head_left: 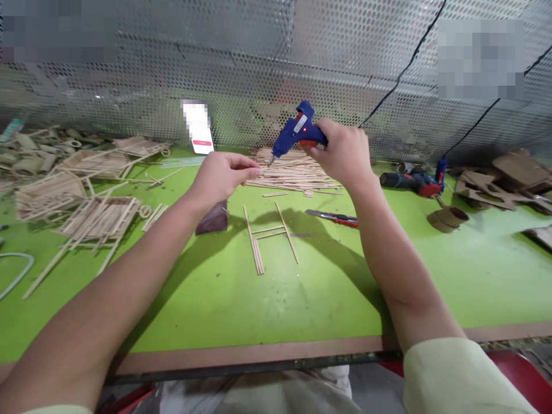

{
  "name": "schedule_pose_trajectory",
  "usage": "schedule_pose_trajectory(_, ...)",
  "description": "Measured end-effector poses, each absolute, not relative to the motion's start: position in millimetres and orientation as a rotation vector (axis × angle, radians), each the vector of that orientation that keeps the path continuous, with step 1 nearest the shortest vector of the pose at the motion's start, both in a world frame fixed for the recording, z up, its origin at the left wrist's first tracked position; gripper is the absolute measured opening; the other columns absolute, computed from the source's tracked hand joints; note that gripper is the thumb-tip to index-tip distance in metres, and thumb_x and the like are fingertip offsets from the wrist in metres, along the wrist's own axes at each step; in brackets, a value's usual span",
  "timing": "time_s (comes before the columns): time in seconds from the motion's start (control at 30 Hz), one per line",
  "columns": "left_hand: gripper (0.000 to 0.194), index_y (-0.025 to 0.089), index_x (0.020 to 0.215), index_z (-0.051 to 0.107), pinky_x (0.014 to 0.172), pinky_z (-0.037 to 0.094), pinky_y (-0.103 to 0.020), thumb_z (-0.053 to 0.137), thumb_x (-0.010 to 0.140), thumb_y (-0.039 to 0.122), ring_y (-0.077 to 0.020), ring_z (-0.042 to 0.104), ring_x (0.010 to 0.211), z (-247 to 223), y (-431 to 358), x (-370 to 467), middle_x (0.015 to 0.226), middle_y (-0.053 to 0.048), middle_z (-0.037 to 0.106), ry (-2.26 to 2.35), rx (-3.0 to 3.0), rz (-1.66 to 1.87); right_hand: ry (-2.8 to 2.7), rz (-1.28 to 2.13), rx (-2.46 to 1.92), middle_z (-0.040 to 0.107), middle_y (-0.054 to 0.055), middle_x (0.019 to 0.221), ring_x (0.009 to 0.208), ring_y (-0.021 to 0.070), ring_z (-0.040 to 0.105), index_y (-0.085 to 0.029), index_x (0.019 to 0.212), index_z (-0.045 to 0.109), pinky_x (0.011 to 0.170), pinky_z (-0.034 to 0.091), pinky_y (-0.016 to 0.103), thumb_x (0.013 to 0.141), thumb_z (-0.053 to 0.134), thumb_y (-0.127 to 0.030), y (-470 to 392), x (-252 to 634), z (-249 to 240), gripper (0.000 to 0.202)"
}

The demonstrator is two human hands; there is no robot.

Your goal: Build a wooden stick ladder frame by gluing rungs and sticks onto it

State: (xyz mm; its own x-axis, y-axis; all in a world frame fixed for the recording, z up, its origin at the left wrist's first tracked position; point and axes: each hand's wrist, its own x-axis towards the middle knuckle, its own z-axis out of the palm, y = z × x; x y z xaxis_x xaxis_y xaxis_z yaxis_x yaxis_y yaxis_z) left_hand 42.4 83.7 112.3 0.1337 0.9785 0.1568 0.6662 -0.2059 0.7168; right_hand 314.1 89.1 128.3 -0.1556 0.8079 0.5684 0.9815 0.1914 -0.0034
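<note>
Glue gun (297, 131) beside pinched left hand (221, 173).
Right hand (346, 150) wraps its handle (318, 135); nozzle (271, 160) slants down toward left fingertips (256, 172), whose hold, if any, I cannot tell.

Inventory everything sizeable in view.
glue gun: 1, blue, right hand
stick frame: 1, tan, centre
loose sticks: many, tan, back
utility knife: 1, red, right
phone: 1, white, back
slab: 1, maroon, left
stick models: several, tan, left
tube pieces: many, tan, both sides
tools: uncounted, multicoloured, right
cardboard: several, brown, right
cables: 2, black, right
mesh: 1, grey, back
table: 1, green, below
sleeves: 2, pale, front
left hand: 1, bare, centre
right hand: 1, bare, centre
</note>
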Motion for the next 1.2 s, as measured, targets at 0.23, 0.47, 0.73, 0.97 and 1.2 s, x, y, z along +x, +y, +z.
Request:
schedule_pose_trajectory(0.23, 0.020, 0.024, 0.103, 0.090, 0.066, 0.043, -0.030, 0.083, 0.088, 0.034, -0.0193, 0.063, 0.072, 114, 82, 44, 0.084, -0.004, 0.079, 1.568, 1.880, 0.830, -1.963, -0.528, -1.666, 0.078, 0.008, 0.094, 0.084, 0.0280, 0.068, -0.025, 0.108, 0.075, 0.073, 0.039, 0.037, 0.098, 0.065, -0.041, 88, 307, 126, 0.021)
schedule_pose_trajectory(0.47, 0.016, 0.024, 0.101, 0.091, 0.068, 0.044, -0.030, 0.086, 0.087, 0.032, -0.0194, 0.062, 0.071, 113, 83, 43, 0.082, -0.004, 0.079, 1.543, 1.867, 0.862, -1.966, -0.510, -1.669, 0.077, 0.007, 0.094, 0.083, 0.0267, 0.067, -0.026, 0.107, 0.074, 0.073, 0.036, 0.036, 0.099, 0.066, -0.042, 88, 308, 126, 0.020)
schedule_pose_trajectory(0.73, 0.014, 0.024, 0.098, 0.091, 0.067, 0.043, -0.030, 0.088, 0.086, 0.030, -0.0181, 0.060, 0.068, 112, 84, 44, 0.079, -0.003, 0.078, 1.515, 1.865, 0.886, -1.975, -0.509, -1.697, 0.079, 0.008, 0.096, 0.083, 0.0273, 0.067, -0.025, 0.108, 0.076, 0.072, 0.035, 0.036, 0.099, 0.065, -0.043, 88, 307, 126, 0.023)
schedule_pose_trajectory(0.97, 0.013, 0.023, 0.096, 0.091, 0.070, 0.046, -0.028, 0.088, 0.085, 0.028, -0.0175, 0.063, 0.071, 113, 83, 44, 0.080, -0.003, 0.079, 1.509, 1.862, 0.911, -1.975, -0.481, -1.688, 0.078, 0.008, 0.096, 0.085, 0.0282, 0.068, -0.026, 0.108, 0.076, 0.074, 0.037, 0.037, 0.098, 0.065, -0.044, 89, 310, 127, 0.023)
schedule_pose_trajectory(1.2, 0.013, 0.025, 0.095, 0.091, 0.069, 0.047, -0.030, 0.086, 0.086, 0.034, -0.0197, 0.066, 0.071, 108, 88, 39, 0.076, -0.002, 0.077, 1.551, 1.880, 0.909, -1.938, -0.481, -1.671, 0.077, 0.008, 0.093, 0.087, 0.0305, 0.069, -0.027, 0.109, 0.078, 0.075, 0.041, 0.039, 0.095, 0.066, -0.041, 88, 318, 132, 0.024)
